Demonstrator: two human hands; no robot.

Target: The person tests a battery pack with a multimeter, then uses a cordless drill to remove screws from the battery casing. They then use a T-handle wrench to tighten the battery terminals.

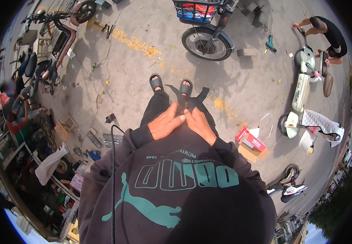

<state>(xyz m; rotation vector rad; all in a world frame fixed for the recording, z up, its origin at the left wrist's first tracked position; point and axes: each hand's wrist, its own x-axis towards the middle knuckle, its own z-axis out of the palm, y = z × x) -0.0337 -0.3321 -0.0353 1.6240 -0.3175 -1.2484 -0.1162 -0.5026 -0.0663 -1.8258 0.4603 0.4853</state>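
Black strap (179,94) is pinched in the closed fingers of the left hand (163,123) and right hand (199,125); its far ends spread left and right, loose, seemingly unfastened.

We've got a concrete floor (139,71) here with worn yellow paint (137,44) on it. Up top there's a bike (207,44), front wheel on the ground, with a grey block (247,52) just beside it and a green drill (270,43) a bit further right. To our right we've also got a red box (252,140) and a white scooter (301,91).
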